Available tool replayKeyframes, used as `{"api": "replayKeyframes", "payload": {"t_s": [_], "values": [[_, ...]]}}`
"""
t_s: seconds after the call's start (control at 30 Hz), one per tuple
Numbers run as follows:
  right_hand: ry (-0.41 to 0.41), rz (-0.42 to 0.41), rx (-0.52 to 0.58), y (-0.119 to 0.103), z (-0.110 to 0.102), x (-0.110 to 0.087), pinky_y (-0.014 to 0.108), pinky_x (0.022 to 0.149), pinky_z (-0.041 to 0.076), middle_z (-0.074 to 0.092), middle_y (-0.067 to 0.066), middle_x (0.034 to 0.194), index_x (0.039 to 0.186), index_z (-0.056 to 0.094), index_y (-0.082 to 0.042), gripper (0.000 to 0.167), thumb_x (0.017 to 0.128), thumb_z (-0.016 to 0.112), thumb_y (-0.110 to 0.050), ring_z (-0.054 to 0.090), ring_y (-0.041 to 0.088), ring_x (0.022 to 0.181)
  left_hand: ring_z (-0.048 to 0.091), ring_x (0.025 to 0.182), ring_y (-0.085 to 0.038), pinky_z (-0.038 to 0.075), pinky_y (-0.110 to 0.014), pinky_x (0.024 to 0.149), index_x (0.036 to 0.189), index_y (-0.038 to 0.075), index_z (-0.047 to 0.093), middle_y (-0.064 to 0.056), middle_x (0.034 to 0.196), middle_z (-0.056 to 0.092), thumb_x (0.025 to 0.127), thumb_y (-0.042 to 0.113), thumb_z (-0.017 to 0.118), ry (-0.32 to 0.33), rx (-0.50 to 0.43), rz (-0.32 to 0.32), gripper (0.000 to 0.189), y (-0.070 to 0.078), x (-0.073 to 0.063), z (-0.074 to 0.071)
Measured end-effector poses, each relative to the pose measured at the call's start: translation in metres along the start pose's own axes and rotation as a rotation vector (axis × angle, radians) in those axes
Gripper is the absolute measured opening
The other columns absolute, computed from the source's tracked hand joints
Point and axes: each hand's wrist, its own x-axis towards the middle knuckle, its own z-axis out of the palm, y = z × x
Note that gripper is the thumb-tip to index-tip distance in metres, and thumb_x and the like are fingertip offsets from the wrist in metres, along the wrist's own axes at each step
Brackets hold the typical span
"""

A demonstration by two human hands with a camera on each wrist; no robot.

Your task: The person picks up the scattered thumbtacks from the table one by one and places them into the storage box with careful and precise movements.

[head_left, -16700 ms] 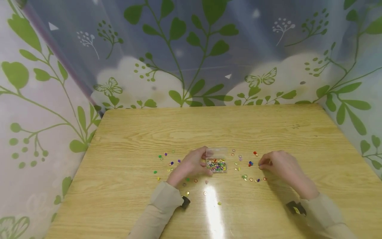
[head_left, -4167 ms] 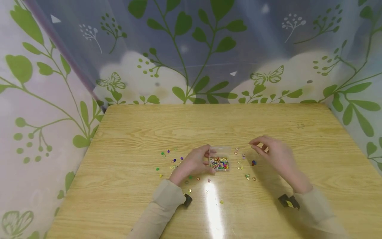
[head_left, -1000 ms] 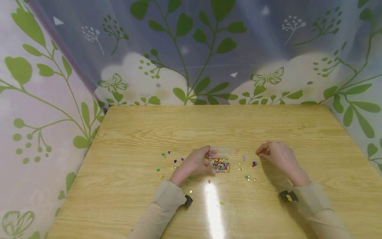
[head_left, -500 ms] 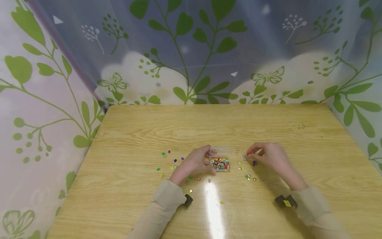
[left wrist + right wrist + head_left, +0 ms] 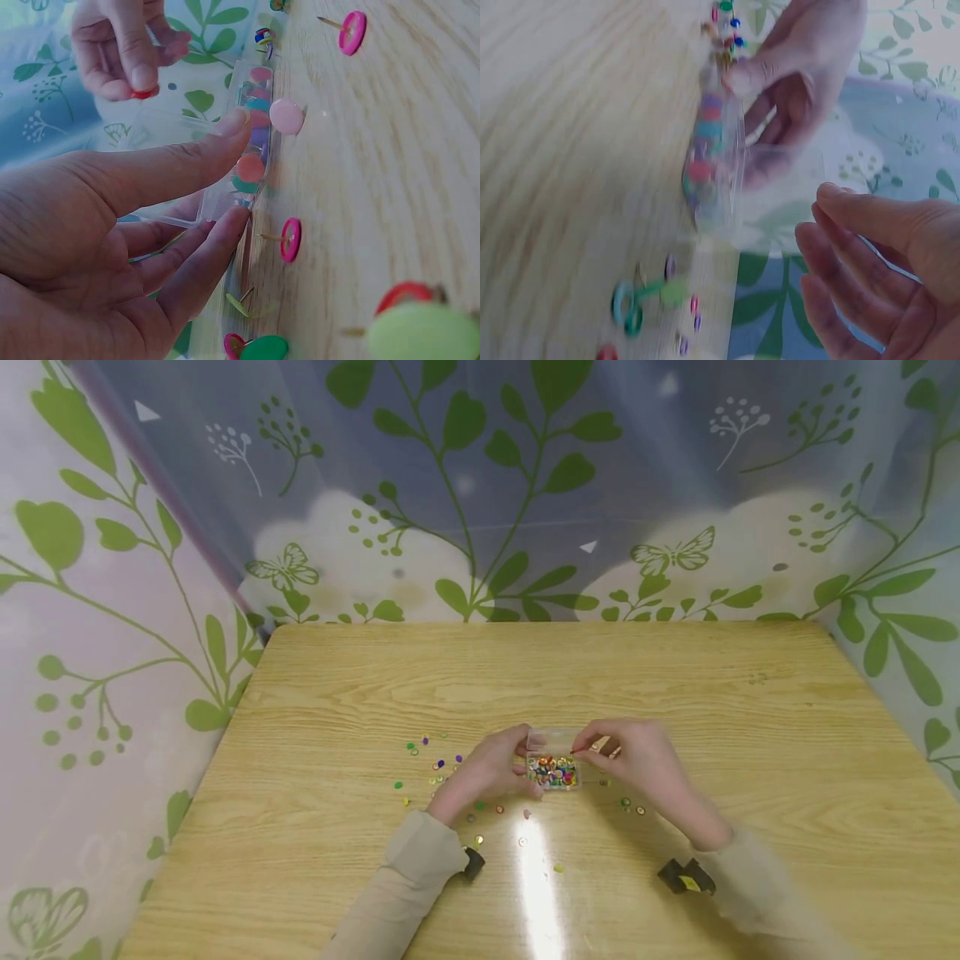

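A small clear plastic box [image 5: 553, 741] stands on the table with its lid raised, filled with colourful thumbtacks [image 5: 552, 772]. My left hand [image 5: 483, 770] grips the box's left side, its thumb on the front wall in the left wrist view. Just above the box's right edge, my right hand [image 5: 637, 760] pinches a red thumbtack [image 5: 144, 94] between thumb and finger. The right wrist view is blurred, and the tack does not show clearly there. A pale pink tack [image 5: 286, 117] lies beside the box front.
Loose thumbtacks lie scattered on the wooden table [image 5: 375, 685] on both sides of the box. Examples are a green tack [image 5: 398, 785] at left, a yellow tack [image 5: 558, 867] in front, and a red-rimmed tack [image 5: 641, 810] at right. A patterned cloth [image 5: 420, 560] hangs behind.
My right hand has picked up the red thumbtack at right and carried it left to the box. Fewer tacks lie at right than earlier. My left hand stays on the box.
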Motion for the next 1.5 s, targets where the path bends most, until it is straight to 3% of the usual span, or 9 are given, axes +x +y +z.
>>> {"api": "replayKeyframes", "payload": {"t_s": [0.33,0.53,0.73,0.83,1.0,1.1,1.33,1.5], "values": [[0.003,-0.012,-0.002,-0.006,0.013,0.002,0.020,0.048,0.046,0.078,0.000,0.090,0.096,0.079,-0.017,0.011,0.086,0.081,-0.012,0.069,0.010,0.062,0.068,0.105,-0.024,0.057,-0.027,0.086,0.128,0.010,0.058,-0.008,0.131,0.062,0.074,0.012,0.091,0.001,0.013,0.000,0.064,-0.001,0.000,0.000],[0.107,0.015,0.001,0.006,-0.002,0.003,0.024,0.051,0.052,0.078,0.004,0.093,0.098,0.079,-0.015,0.009,0.090,0.078,-0.014,0.072,0.016,0.066,0.067,0.107,-0.025,0.056,-0.028,0.088,0.131,0.010,0.058,-0.007,0.132,0.062,0.074,0.012,0.091,0.000,0.002,0.003,0.065,-0.001,0.000,0.000],[0.192,-0.008,-0.119,0.026,-0.018,0.010,0.023,0.043,0.041,0.077,0.007,0.092,0.097,0.078,-0.011,0.008,0.088,0.079,-0.010,0.071,0.021,0.065,0.067,0.108,-0.025,0.056,-0.030,0.091,0.136,0.012,0.056,-0.005,0.135,0.061,0.076,0.014,0.090,-0.002,0.012,-0.004,0.069,0.000,-0.001,-0.001],[0.152,0.013,-0.182,0.035,-0.021,0.014,0.024,0.043,0.039,0.077,0.008,0.093,0.096,0.078,-0.010,0.008,0.088,0.079,-0.011,0.070,0.021,0.065,0.067,0.108,-0.025,0.056,-0.031,0.092,0.136,0.012,0.056,-0.005,0.135,0.061,0.076,0.014,0.089,0.001,0.016,-0.006,0.069,0.000,-0.001,-0.001],[-0.034,0.080,-0.242,0.044,-0.015,0.019,0.029,0.050,0.049,0.077,0.007,0.094,0.096,0.079,-0.011,0.006,0.090,0.077,-0.013,0.069,0.018,0.069,0.067,0.108,-0.025,0.056,-0.030,0.091,0.135,0.012,0.056,-0.006,0.135,0.061,0.076,0.013,0.089,-0.004,0.015,-0.001,0.068,-0.001,-0.001,0.000],[-0.106,0.104,-0.247,0.046,-0.007,0.023,0.030,0.052,0.051,0.076,0.005,0.092,0.094,0.079,-0.013,0.005,0.090,0.078,-0.016,0.067,0.015,0.068,0.068,0.108,-0.025,0.056,-0.030,0.091,0.134,0.011,0.056,-0.005,0.135,0.061,0.076,0.013,0.089,-0.003,0.020,0.002,0.067,-0.001,-0.001,0.000],[-0.170,0.149,-0.217,0.048,0.003,0.026,0.028,0.051,0.045,0.076,0.001,0.086,0.091,0.080,-0.016,0.003,0.089,0.078,-0.016,0.062,0.010,0.062,0.068,0.106,-0.024,0.056,-0.028,0.089,0.131,0.010,0.058,-0.005,0.135,0.062,0.075,0.011,0.090,0.004,0.016,0.005,0.065,-0.001,-0.002,0.000],[-0.169,0.152,-0.208,0.050,0.005,0.026,0.027,0.048,0.041,0.077,0.004,0.085,0.088,0.079,-0.012,0.003,0.090,0.077,-0.012,0.057,0.009,0.057,0.067,0.106,-0.024,0.056,-0.028,0.089,0.133,0.012,0.057,-0.007,0.132,0.062,0.074,0.012,0.090,0.007,0.009,0.000,0.067,0.000,-0.002,0.000]]}}
